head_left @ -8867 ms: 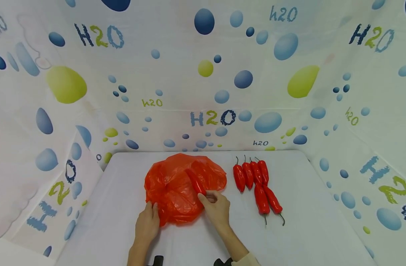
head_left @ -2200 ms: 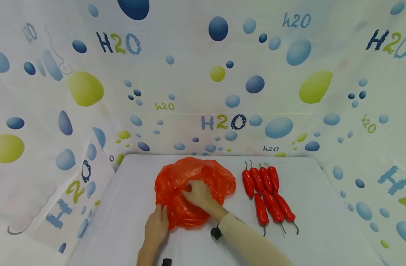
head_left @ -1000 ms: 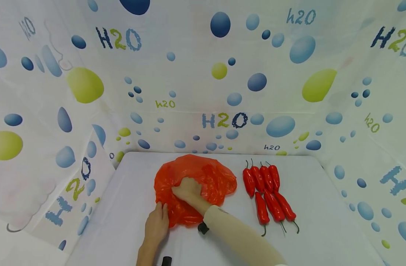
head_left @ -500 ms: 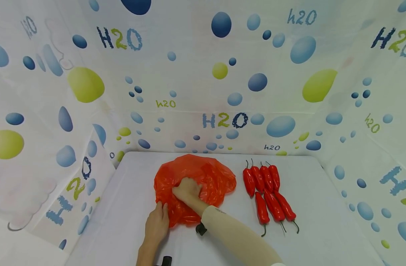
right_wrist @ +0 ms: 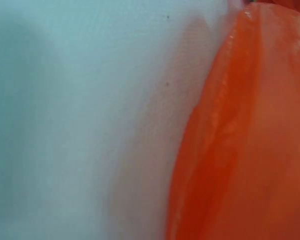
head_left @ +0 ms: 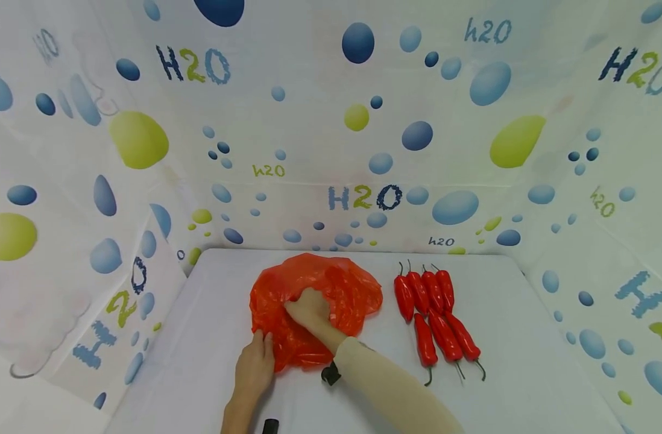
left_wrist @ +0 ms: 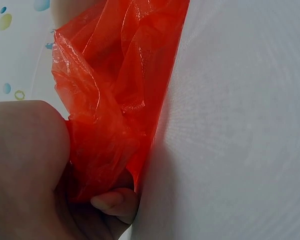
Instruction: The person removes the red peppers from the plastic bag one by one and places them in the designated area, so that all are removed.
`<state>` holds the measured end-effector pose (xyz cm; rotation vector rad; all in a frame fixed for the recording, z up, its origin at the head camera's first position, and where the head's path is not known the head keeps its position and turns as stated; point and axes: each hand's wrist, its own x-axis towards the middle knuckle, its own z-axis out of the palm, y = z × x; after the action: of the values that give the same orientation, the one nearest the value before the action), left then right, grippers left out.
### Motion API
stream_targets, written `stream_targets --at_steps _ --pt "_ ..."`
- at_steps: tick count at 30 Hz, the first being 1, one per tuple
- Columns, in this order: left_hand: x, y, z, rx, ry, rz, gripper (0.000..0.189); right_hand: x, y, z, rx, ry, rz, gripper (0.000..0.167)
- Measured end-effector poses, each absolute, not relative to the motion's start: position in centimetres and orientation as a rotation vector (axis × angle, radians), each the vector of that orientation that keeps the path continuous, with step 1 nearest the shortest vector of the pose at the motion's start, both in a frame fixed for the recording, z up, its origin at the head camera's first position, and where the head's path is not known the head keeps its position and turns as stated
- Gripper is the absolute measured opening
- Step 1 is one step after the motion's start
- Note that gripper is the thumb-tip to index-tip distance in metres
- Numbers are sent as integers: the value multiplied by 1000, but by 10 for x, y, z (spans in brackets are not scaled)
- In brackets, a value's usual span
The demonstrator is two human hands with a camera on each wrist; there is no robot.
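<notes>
A crumpled red plastic bag (head_left: 309, 265) lies on the table, left of the middle. My left hand (head_left: 254, 364) is at its near left edge. In the left wrist view, the thumb and curled fingers (left_wrist: 117, 204) grip a fold of the bag (left_wrist: 102, 130). My right hand (head_left: 311, 310) reaches down into the middle of the bag. Its fingertips are hidden in the plastic, so I cannot tell what they hold. The right wrist view shows only the bag's side (right_wrist: 255, 140) and white cloth. Right of the bag lie several glossy red chili peppers (head_left: 425, 340) with dark stems.
The peppers form two rows, with the back row (head_left: 404, 298) pointing its stems away and the front row pointing them nearer. A white cloth covers the table (head_left: 526, 374). A patterned curtain (head_left: 287, 120) stands behind and at both sides.
Earliest, my right hand held a chili pepper at the bag's right side; now it is inside the bag. One more pepper lies in the front row. My left hand stays at the bag's edge.
</notes>
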<state>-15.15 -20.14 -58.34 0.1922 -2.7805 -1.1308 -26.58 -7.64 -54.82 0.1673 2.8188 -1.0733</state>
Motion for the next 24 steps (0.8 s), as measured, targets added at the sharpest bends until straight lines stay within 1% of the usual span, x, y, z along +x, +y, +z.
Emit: stream_targets --at_steps 8,13,24 --pt "-152 -201 -581 198 -2784 -1152 23 -261 -60 -545 152 2768 -1221 31" --pt "-153 -201 -582 209 -2793 -1154 23 -254 -47 -540 128 2747 -1272 37" --pt "-152 -202 -581 214 -2798 -1163 22 -247 -34 -538 146 2746 -1290 41"
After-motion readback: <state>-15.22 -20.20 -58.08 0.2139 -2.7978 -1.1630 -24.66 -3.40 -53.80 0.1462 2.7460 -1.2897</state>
